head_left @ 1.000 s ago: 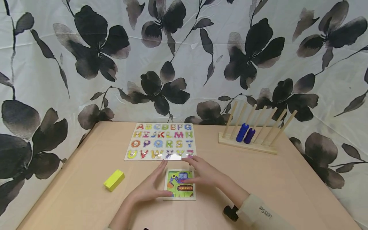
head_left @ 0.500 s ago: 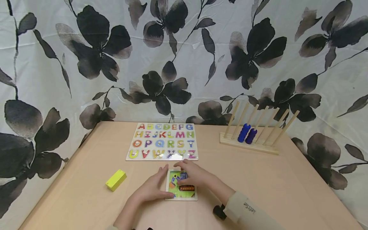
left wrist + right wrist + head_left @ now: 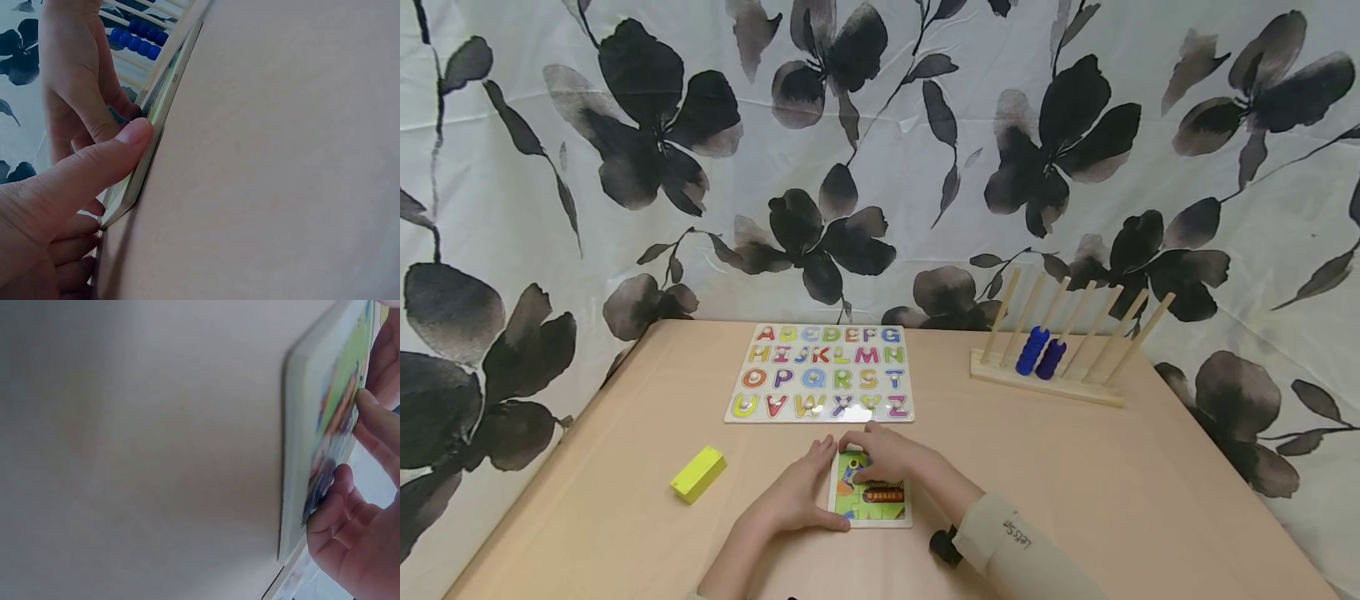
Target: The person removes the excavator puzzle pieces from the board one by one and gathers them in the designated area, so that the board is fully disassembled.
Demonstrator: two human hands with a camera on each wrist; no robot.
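The picture puzzle (image 3: pixel 882 510), with a vehicle picture in a pale frame, lies flat on the table. My left hand (image 3: pixel 793 498) holds its left side, with the thumb on the frame near the lower left corner and the fingers along the outer edge. My right hand (image 3: pixel 891 457) reaches over the upper part with bent fingers at the top edge and the thumb on the picture. In the left wrist view the left thumb (image 3: pixel 134 132) presses the frame. The right wrist view has my right hand's fingers (image 3: pixel 328 509) touching the picture; the hand hides part of it.
An alphabet board (image 3: pixel 820 367) lies just beyond the puzzle. Left of my hands is a yellow block (image 3: pixel 698 473). A wooden rack (image 3: pixel 1045 381) with upright rods and blue beads stands at the back right, before a flowered cloth (image 3: pixel 925 167).
My right hand has slid left across the puzzle toward its upper left part, and its fingers are more bent. The left hand stays at the left side.
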